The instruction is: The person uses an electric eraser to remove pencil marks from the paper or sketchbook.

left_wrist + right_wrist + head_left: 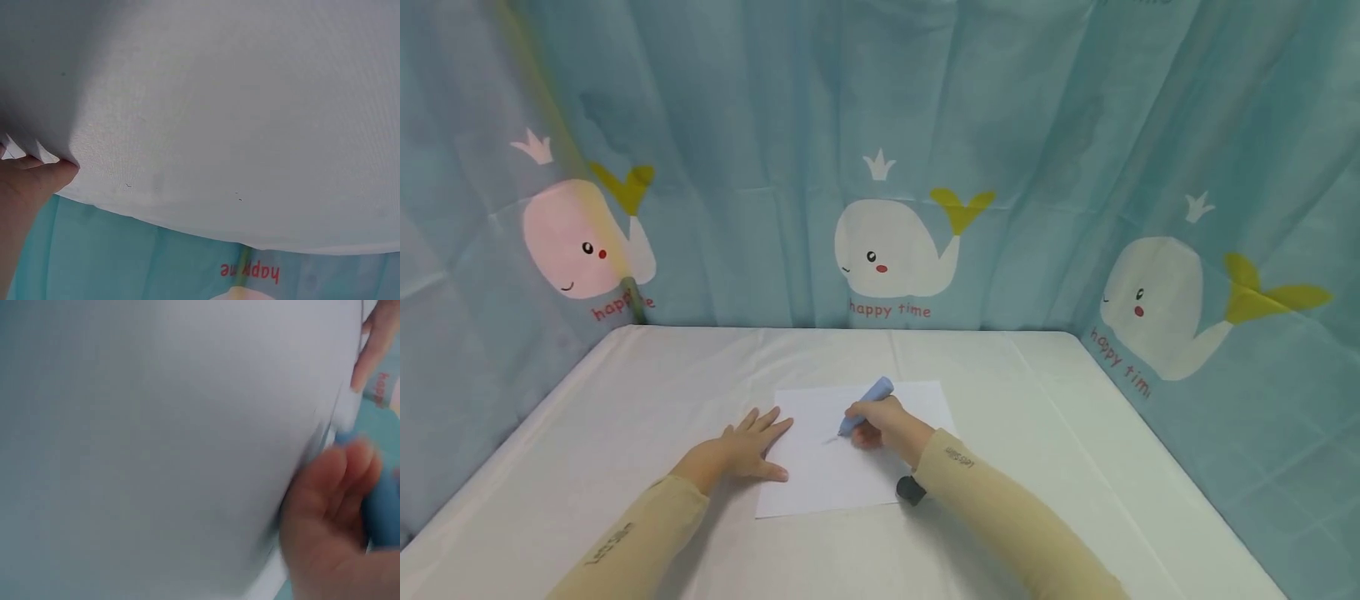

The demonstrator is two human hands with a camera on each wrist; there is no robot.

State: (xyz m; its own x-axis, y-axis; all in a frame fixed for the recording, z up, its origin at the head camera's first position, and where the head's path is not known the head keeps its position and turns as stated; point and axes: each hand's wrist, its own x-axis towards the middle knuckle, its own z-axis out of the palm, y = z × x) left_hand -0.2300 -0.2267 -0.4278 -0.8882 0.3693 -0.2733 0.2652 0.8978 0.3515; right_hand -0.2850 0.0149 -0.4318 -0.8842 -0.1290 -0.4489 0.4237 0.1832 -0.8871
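Note:
A white sheet of paper [812,483] lies on the white-covered table. My right hand [886,422] pinches a thick light-blue pen [877,390] over the sheet, its tip down at the paper beside a faint short line [830,441]. In the right wrist view, curled fingers [325,487] surround the blurred blue pen [382,515]. With fingers spread, my left hand [747,448] rests across the paper's left edge. Only part of that hand [31,184] shows at the side of the left wrist view.
A dark, short cylindrical object [911,490] sits at the paper's lower right edge, partly hidden by the right sleeve [1000,508]. Behind and beside the table [1037,383] hangs a blue curtain [745,167] printed with whales.

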